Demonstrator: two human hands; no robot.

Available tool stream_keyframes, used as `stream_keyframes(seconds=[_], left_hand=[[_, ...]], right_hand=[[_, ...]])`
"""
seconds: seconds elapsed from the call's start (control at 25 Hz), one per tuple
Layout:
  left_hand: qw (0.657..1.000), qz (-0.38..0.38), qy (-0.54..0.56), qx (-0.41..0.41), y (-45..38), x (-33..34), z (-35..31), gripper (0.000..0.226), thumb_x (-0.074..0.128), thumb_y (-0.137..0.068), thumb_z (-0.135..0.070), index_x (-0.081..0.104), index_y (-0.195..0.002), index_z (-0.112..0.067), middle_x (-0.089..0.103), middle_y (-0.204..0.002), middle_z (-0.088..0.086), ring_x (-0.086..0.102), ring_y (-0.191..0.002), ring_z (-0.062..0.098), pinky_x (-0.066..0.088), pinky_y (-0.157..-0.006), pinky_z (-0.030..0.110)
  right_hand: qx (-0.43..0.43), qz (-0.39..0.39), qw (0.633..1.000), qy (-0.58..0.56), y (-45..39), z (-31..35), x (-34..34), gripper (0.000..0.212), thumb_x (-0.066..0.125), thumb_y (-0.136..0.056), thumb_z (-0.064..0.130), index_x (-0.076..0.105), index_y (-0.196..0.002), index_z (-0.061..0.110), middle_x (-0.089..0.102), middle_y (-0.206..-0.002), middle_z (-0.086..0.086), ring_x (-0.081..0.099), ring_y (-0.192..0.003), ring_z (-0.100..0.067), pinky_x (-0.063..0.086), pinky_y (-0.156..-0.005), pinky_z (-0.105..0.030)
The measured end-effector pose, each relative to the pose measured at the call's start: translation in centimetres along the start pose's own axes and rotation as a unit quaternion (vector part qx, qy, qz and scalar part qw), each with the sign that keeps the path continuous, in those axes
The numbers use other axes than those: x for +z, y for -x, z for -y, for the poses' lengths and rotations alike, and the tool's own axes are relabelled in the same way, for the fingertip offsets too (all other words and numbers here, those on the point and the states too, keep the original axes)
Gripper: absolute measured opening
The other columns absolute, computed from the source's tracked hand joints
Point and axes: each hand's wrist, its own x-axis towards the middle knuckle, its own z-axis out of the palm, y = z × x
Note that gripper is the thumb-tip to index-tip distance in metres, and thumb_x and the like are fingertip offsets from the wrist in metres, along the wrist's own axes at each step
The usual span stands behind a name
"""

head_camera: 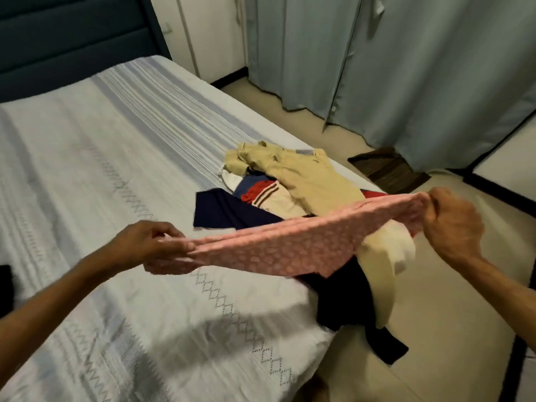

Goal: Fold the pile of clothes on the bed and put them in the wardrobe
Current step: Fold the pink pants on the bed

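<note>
A pink patterned cloth (293,242) is stretched in the air above the bed's right edge. My left hand (150,245) pinches its left end and my right hand (452,219) grips its right end. Behind and under it lies the pile of clothes (293,178) on the bed (101,169): khaki trousers on top, a red, white and blue striped garment, a navy piece, a cream piece and a dark garment (348,297) that hangs over the bed's corner toward the floor.
Grey-green curtains (406,68) hang along the far right. White cabinet doors (208,33) stand behind the bed's dark headboard (72,39). A dark brown mat (388,169) lies on the beige floor. A black item (5,288) sits at the left edge.
</note>
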Motion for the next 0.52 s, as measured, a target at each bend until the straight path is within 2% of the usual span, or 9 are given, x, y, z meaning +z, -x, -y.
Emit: stream_keyframes(seconds=[0.16, 0.24, 0.32, 0.4, 0.48, 0.52], left_hand=[[0.997, 0.049, 0.029, 0.046, 8.2, -6.9, -4.0, 0.041, 0.074, -0.085, -0.059, 0.077, -0.078, -0.019, 0.070, -0.073, 0.002, 0.067, -0.074, 0.019, 0.050, -0.074, 0.036], [0.986, 0.076, 0.087, 0.124, 11.8, -8.8, -6.9, 0.042, 0.074, -0.092, -0.051, 0.073, -0.088, -0.009, 0.070, -0.083, 0.006, 0.067, -0.084, 0.021, 0.052, -0.084, 0.041], [0.968, 0.085, 0.152, 0.182, 15.2, -9.6, -11.0, 0.043, 0.071, -0.095, -0.043, 0.068, -0.105, -0.001, 0.073, -0.095, 0.010, 0.069, -0.093, 0.025, 0.054, -0.086, 0.041], [0.957, 0.087, 0.194, 0.200, 17.8, -9.1, -15.8, 0.042, 0.072, -0.096, -0.040, 0.065, -0.115, -0.004, 0.074, -0.104, 0.016, 0.071, -0.094, 0.027, 0.055, -0.080, 0.037], [0.943, 0.098, 0.243, 0.203, 19.5, -7.6, -20.7, 0.036, 0.073, -0.097, -0.033, 0.065, -0.119, -0.006, 0.073, -0.107, 0.022, 0.071, -0.089, 0.024, 0.056, -0.072, 0.032], [0.934, 0.105, 0.272, 0.204, 20.4, -6.7, -23.2, 0.033, 0.073, -0.098, -0.028, 0.066, -0.121, -0.006, 0.073, -0.105, 0.022, 0.071, -0.085, 0.021, 0.057, -0.069, 0.029]], right_hand=[[0.046, -0.072, 0.995, 0.057, 2.5, -0.1, -12.6, 0.025, 0.045, -0.100, 0.030, 0.061, -0.093, 0.012, 0.061, -0.091, -0.020, 0.058, -0.079, -0.044, 0.049, -0.068, -0.049], [0.081, -0.075, 0.990, 0.085, 4.0, -0.2, -18.3, 0.030, 0.041, -0.097, 0.033, 0.060, -0.087, 0.013, 0.061, -0.090, -0.020, 0.061, -0.079, -0.044, 0.049, -0.073, -0.050], [0.140, -0.044, 0.981, 0.124, 5.7, 0.1, -23.5, 0.031, 0.042, -0.097, 0.030, 0.065, -0.087, 0.011, 0.064, -0.094, -0.021, 0.063, -0.084, -0.043, 0.046, -0.085, -0.053], [0.192, -0.002, 0.968, 0.158, 7.0, 1.0, -27.1, 0.027, 0.049, -0.099, 0.024, 0.072, -0.096, 0.009, 0.066, -0.100, -0.022, 0.065, -0.093, -0.044, 0.043, -0.090, -0.052], [0.217, 0.027, 0.970, 0.107, 7.4, 2.8, -29.4, 0.027, 0.052, -0.099, 0.026, 0.073, -0.100, 0.008, 0.069, -0.105, -0.024, 0.066, -0.097, -0.043, 0.044, -0.086, -0.046], [0.210, 0.059, 0.975, 0.032, 7.7, 4.4, -30.9, 0.031, 0.052, -0.100, 0.031, 0.072, -0.101, 0.007, 0.071, -0.106, -0.025, 0.067, -0.096, -0.042, 0.045, -0.081, -0.042]])
